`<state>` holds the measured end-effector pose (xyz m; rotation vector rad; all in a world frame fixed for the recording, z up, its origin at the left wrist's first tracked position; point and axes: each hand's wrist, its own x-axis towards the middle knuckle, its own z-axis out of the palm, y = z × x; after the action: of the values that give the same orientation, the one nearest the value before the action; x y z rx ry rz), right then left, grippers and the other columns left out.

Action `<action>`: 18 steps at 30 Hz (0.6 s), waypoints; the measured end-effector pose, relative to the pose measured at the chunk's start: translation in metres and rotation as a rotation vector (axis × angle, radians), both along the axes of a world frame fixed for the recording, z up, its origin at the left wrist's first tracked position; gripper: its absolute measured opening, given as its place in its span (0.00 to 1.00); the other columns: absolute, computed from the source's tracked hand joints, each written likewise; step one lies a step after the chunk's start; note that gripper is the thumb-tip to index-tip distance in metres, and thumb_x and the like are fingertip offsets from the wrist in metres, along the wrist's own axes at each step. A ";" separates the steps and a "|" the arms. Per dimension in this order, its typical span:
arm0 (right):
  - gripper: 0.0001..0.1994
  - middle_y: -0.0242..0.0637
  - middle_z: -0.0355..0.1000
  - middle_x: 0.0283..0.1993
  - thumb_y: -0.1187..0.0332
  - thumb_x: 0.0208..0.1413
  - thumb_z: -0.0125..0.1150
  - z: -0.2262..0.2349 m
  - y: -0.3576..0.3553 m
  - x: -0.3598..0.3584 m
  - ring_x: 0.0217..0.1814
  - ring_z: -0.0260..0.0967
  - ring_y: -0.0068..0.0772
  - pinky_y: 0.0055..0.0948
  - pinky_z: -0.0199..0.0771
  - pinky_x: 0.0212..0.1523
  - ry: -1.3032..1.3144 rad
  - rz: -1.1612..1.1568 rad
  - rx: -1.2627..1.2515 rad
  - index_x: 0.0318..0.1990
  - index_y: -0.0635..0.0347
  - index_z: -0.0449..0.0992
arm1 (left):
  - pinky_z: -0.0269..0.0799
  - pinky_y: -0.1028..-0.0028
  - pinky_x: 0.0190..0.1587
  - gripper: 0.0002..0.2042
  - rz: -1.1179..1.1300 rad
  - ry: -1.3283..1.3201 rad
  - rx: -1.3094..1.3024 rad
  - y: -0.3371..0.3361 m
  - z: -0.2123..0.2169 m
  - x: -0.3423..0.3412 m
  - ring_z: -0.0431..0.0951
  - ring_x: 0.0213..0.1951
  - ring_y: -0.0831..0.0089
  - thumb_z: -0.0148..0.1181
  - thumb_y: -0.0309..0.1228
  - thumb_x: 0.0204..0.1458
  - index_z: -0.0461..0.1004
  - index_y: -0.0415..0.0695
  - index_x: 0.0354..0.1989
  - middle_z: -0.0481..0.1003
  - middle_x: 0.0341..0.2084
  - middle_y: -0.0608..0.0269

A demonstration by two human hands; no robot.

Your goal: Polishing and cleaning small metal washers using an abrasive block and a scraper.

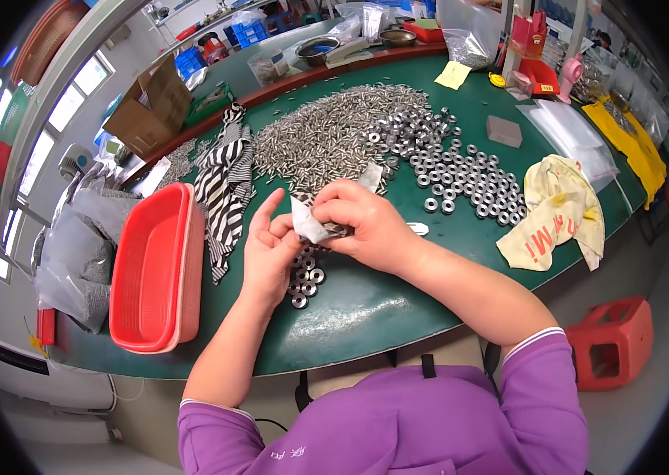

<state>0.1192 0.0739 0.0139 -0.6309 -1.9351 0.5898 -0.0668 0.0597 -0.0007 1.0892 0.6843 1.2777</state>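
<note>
My right hand (366, 222) grips a small clear plastic bag (308, 223) holding metal parts, just above the green table (366, 309). My left hand (271, 249) touches the bag's lower left side with its fingers spread and curled. Directly below the hands lies a small cluster of metal rings (304, 277). Behind the hands spreads a big heap of small metal pins (326, 134), with many more metal rings (461, 174) to its right.
A red plastic basket (152, 269) stands at the left, a striped cloth (223, 186) beside it. A yellow cloth (556, 210) lies at the right. Clear bags, a cardboard box (148, 107) and bowls crowd the far edge. A red stool (611, 340) stands on the floor.
</note>
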 end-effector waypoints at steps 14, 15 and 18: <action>0.10 0.45 0.68 0.32 0.64 0.56 0.54 0.004 0.007 0.004 0.36 0.69 0.44 0.35 0.67 0.37 0.185 -0.198 -0.164 0.37 0.62 0.68 | 0.72 0.71 0.47 0.34 0.140 0.071 0.193 0.006 0.016 -0.010 0.76 0.40 0.68 0.60 0.19 0.47 0.48 0.39 0.61 0.73 0.39 0.55; 0.10 0.45 0.69 0.30 0.64 0.58 0.52 0.003 0.009 0.007 0.33 0.69 0.45 0.34 0.67 0.34 0.226 -0.258 -0.159 0.38 0.62 0.67 | 0.72 0.72 0.47 0.34 0.155 0.048 0.209 0.006 0.017 -0.009 0.76 0.40 0.68 0.60 0.19 0.46 0.48 0.39 0.61 0.73 0.39 0.55; 0.07 0.43 0.71 0.31 0.69 0.58 0.49 0.005 0.013 0.013 0.32 0.70 0.41 0.31 0.68 0.34 0.178 -0.292 -0.139 0.41 0.61 0.68 | 0.73 0.69 0.47 0.34 0.162 0.040 0.280 0.004 0.021 -0.005 0.76 0.42 0.67 0.60 0.20 0.47 0.50 0.42 0.62 0.72 0.41 0.56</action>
<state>0.1322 0.0866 0.0185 -0.8997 -1.6096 0.5768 -0.0715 0.0641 0.0202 1.3101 0.6463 1.5276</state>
